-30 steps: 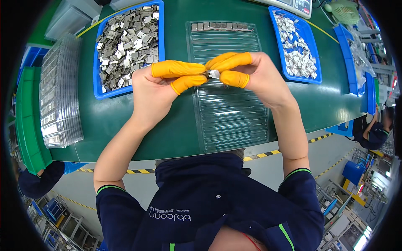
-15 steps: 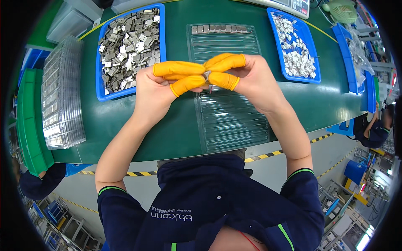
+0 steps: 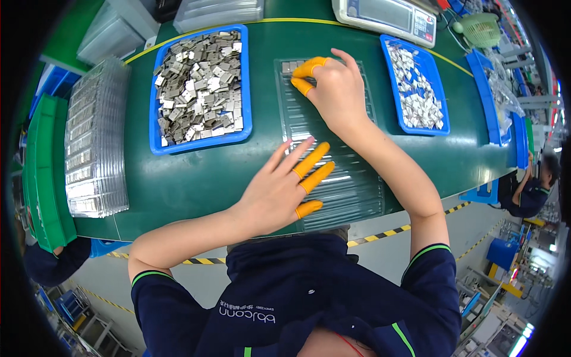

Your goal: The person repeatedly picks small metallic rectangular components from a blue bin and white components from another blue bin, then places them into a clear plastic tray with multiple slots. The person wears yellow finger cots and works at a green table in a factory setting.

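Note:
A clear ribbed plastic tray [image 3: 351, 202] lies on the green table in front of me. Small silvery metal pieces [image 3: 289, 66] sit in its farthest row, partly covered by my right hand [image 3: 339, 89]. That hand's thumb and forefinger, in yellow finger cots, come together at this row; whatever is between them is hidden. Over the tray's near left part, my left hand [image 3: 270, 193] rests with fingers spread, three of them in yellow cots, holding nothing. Left of the tray, a blue bin [image 3: 247, 95] is heaped with similar metal pieces.
A blue bin [image 3: 445, 116] of small white parts with thin wires stands right of the tray, a scale [image 3: 386, 18] behind it. Stacked clear trays [image 3: 98, 143] and green bins [image 3: 44, 172] line the left edge. Another person [image 3: 529, 184] sits at far right.
Both hands were together above the tray, pinching a small metal part. They have separated: the right went to the tray's far row, the left came down spread over its nearer part.

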{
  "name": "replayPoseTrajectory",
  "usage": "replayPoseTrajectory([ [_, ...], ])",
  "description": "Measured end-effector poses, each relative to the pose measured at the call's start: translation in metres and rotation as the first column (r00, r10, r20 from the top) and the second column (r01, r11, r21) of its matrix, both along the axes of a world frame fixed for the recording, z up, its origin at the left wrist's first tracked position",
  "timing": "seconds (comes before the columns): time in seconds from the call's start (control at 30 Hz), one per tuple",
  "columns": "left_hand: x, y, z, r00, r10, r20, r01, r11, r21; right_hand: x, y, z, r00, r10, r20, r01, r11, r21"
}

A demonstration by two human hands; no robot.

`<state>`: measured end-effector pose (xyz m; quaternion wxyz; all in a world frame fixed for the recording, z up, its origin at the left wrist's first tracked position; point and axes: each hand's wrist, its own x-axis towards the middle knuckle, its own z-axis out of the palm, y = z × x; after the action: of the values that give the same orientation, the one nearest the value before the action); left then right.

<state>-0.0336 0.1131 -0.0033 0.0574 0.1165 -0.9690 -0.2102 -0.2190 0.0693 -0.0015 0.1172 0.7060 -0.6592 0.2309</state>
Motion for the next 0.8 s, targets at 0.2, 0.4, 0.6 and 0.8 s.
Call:
replayPoseTrajectory([
  [0.2,0.002,0.002,-0.004,0.990,0.037,-0.133,-0.032,0.999,0.042,-0.001,0.004,-0.014,0.991,0.064,0.120,-0.068,0.997,0.025],
  [0.4,0.021,-0.061,0.028,0.814,0.297,-0.499,-0.407,0.905,-0.125,-0.042,0.030,0.023,0.918,-0.048,0.394,0.085,0.993,-0.077],
  [0.6,0.071,-0.100,0.033,0.803,0.561,-0.200,-0.594,0.780,-0.198,-0.169,0.087,0.003,0.862,-0.497,0.101,0.478,0.863,0.164],
  [0.8,0.063,-0.103,0.030,0.854,0.515,-0.072,-0.515,0.821,-0.247,-0.154,0.088,0.001,0.764,-0.619,0.181,0.574,0.780,0.249],
])
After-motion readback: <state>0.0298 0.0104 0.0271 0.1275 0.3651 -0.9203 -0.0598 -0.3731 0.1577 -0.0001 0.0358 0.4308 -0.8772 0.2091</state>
